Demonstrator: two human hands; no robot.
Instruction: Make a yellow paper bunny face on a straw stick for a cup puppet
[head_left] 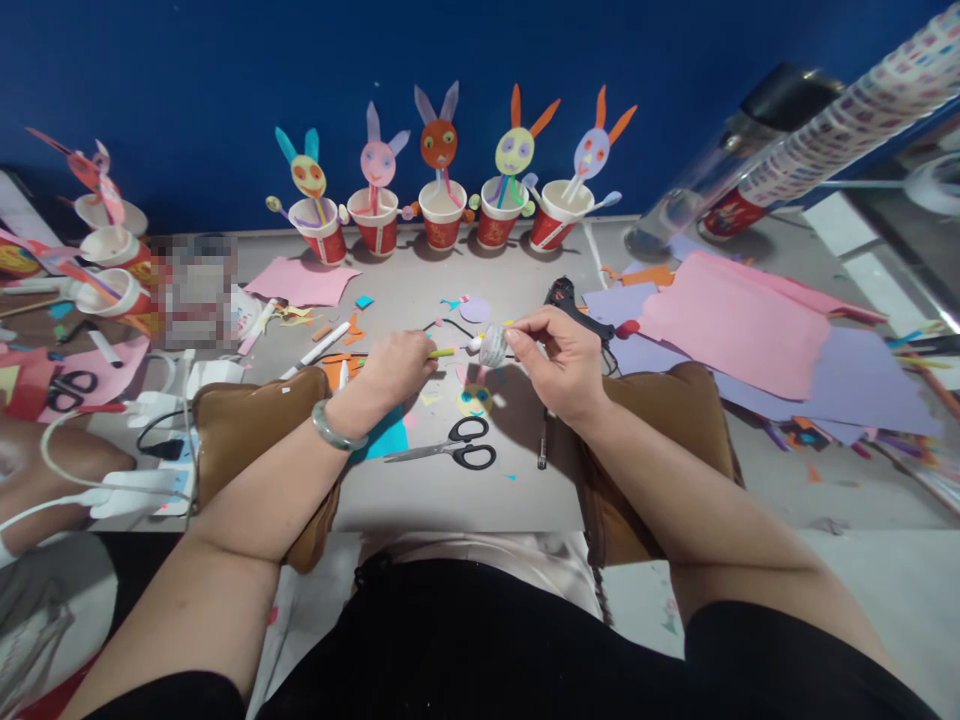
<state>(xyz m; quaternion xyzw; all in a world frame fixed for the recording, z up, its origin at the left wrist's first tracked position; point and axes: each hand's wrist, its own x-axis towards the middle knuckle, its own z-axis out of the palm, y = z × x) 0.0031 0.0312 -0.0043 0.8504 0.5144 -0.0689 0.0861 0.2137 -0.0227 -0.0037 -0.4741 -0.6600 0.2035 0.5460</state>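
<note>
My left hand (397,368) is closed around a thin yellow-green stick (442,352) whose end pokes out toward the right. Between thumb and fingertips, my right hand (559,362) pinches a small round whitish, see-through roll (492,346), which looks like tape. The roll and the stick's tip are close together; whether they touch I cannot tell. Just below lies a yellow paper face (475,401) with blue eyes. Black-handled scissors (469,446) rest nearer me, blades pointing left. A black glue gun (574,308) lies beyond my right hand.
Red paper cups (442,230) with paper rabbit figures line the blue wall. Pink paper sheets (739,325) cover the right side. A tall stack of cups (847,120) leans at far right. Power strips and cables (161,450) lie left. Brown cushions (262,435) sit under my forearms.
</note>
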